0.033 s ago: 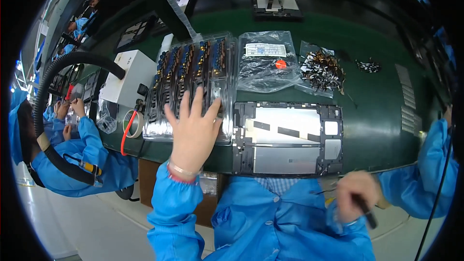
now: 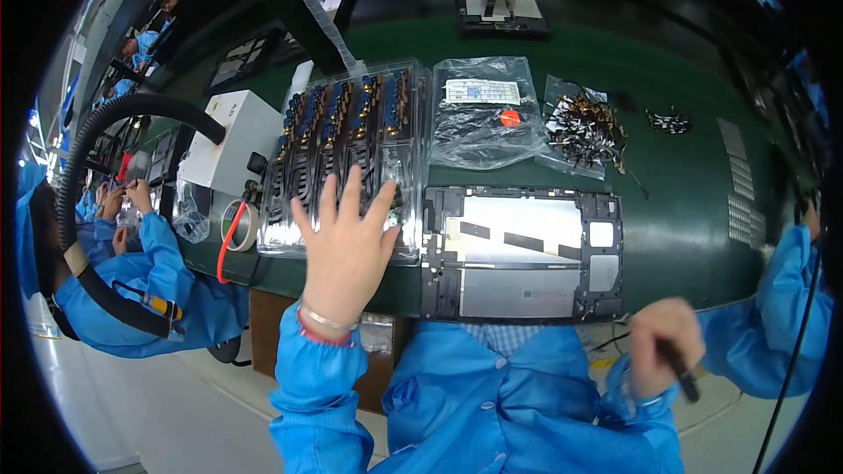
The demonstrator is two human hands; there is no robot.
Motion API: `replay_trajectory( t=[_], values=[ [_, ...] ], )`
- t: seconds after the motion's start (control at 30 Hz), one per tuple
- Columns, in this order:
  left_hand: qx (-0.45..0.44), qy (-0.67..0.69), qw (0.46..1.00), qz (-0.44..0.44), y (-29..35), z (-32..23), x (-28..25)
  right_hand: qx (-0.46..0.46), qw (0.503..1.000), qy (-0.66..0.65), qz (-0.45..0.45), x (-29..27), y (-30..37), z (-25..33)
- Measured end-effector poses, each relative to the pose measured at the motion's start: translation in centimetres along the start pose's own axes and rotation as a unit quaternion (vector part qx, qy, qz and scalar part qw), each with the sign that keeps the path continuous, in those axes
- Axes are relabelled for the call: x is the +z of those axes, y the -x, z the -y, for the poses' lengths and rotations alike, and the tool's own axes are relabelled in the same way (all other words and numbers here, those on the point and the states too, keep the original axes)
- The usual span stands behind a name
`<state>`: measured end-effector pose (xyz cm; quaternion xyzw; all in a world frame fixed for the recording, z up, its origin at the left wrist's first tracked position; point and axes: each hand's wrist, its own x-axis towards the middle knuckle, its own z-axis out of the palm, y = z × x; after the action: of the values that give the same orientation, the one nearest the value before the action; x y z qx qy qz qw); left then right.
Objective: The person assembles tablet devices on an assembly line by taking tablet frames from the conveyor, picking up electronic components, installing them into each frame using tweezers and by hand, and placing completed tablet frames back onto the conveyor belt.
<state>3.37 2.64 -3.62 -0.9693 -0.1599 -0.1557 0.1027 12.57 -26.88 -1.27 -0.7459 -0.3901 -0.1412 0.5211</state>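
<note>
My left hand [image 2: 344, 250] is spread with fingers apart over the near part of a clear plastic tray [image 2: 413, 250]. Rows of small circuit boards [image 2: 338, 110] with blue and gold parts fill that tray, and my fingers cover some of its near end. Off the table's front edge, my right hand [image 2: 663, 342] is closed round a dark stick-shaped tool [image 2: 678, 370]; motion blurs it, so its exact kind is unclear. Between the hands lies an opened tablet housing [image 2: 522, 290] with a silvery panel and black frame, touched by neither hand.
Behind the housing lie a clear bag [image 2: 483, 136] with a white label, a pile of small flex cables [image 2: 584, 127] and a smaller dark heap [image 2: 669, 120]. A white box [image 2: 230, 136], black hose [image 2: 132, 105] and tape roll [image 2: 246, 226] stand left. Co-workers sit on both sides.
My left hand has drawn slightly back toward me and to the left, still spread. My right hand has shifted a little to the right and up with the dark tool.
</note>
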Motion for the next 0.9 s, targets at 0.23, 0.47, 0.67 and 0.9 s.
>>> replay_trajectory(
  t=[0.23,0.47,0.67,0.9],
  values=[
    [0.116,0.309,0.944,-0.002,-4.3,-4.3,-1.5,-0.061,0.972,0.154,0.165,4.7,-7.3,-5.2],
    [0.095,0.428,0.894,0.091,-6.0,-7.6,3.4,-0.194,0.919,0.267,0.215,8.7,-7.3,-8.6],
    [0.079,0.473,0.875,0.069,-5.9,-7.5,4.0,-0.187,0.913,0.262,0.249,8.9,-7.1,-8.2],
    [0.091,0.433,0.89,0.107,-6.0,-7.6,3.6,-0.18,0.899,0.299,0.263,8.9,-7.2,-7.7]
  ],
)
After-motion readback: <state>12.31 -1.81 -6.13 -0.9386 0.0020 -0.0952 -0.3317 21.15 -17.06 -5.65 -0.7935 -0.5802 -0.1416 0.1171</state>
